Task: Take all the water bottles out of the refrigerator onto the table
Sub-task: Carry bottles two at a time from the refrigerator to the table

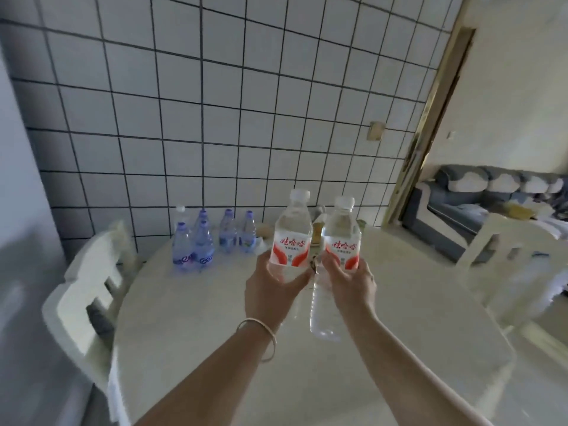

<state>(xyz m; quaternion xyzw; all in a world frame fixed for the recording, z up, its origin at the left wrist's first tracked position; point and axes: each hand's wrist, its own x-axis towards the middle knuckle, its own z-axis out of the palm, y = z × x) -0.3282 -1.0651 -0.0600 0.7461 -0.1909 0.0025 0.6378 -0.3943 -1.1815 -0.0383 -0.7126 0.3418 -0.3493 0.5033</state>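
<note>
My left hand (270, 290) grips a clear water bottle (292, 229) with a red-and-white label and a white cap, held upright above the round cream table (215, 333). My right hand (353, 284) grips a matching bottle (341, 232) right beside it. Below my right hand another clear bottle (322, 309) shows; whether the hand holds it or it lies on the table I cannot tell. Several blue-tinted water bottles (199, 241) stand grouped at the table's far left, near the wall. No refrigerator is in view.
A white chair (92, 290) stands at the table's left and another (516, 265) at its right. A tiled wall backs the table. Small items (316, 229) sit behind the held bottles. A doorway on the right opens onto a grey sofa (479, 198).
</note>
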